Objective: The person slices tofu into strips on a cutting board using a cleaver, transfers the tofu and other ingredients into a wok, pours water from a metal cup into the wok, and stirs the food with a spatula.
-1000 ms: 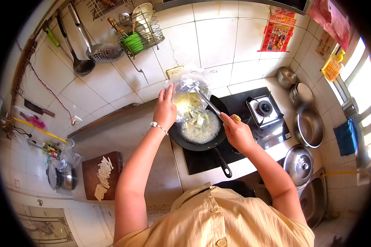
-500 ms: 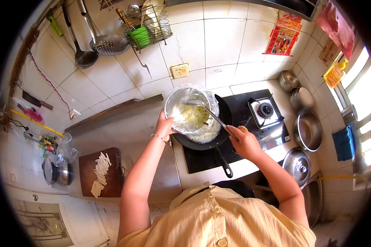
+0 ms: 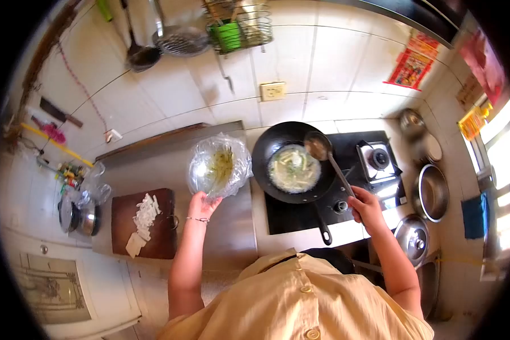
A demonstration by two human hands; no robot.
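A plastic-lined bowl (image 3: 199,171) is being pinched by the left hand (image 3: 204,207) beside the wok (image 3: 266,148); a ladle (image 3: 340,173) is being gripped by the right hand (image 3: 366,209), its head being held over the wok, seemingly with steady control being required.

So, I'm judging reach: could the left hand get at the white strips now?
Probably, once free: the left hand holds the bowl in clear plastic, but nothing visible blocks the way to the white strips.
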